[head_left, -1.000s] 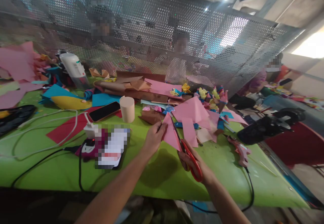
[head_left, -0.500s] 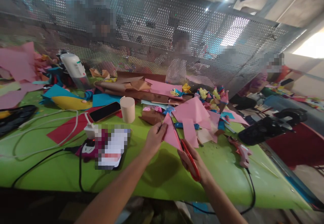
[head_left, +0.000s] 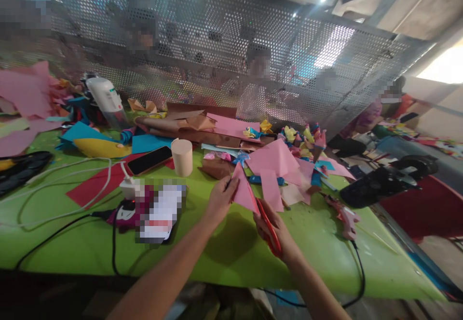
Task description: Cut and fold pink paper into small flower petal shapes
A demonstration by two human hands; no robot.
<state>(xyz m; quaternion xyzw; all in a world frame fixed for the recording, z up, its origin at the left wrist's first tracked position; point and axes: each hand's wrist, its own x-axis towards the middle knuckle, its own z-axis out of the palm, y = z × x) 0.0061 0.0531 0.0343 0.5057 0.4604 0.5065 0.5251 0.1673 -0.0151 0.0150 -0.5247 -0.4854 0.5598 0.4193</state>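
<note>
Logged white bottle at ten o'clock; couldn't make out contents. Logged beige cup-like cylinder upright at nine, closer in, just beside dark-screened phone; couldn't see inside. Logged black bottle-like item with looped end at three; couldn't identify for sure.

Noted green table strewn with paper: red sheet and yellow piece toward nine, brown paper at ten, loose pink sheets near centre toward three. Found power strip at eight with white charger plugged in, pixelated lit phone alongside. Marked perforated metal screen across twelve, blurred people behind; pink glue gun lying at four; bright opening between two and three.

Saw left hand at six, thumb and fingers pinching pink paper piece, held up at that hand's three o'clock. Saw right hand at five, curled around red-handled scissors, paper at its ten to eleven, blades along paper's edge; couldn't tell how far closed.
</note>
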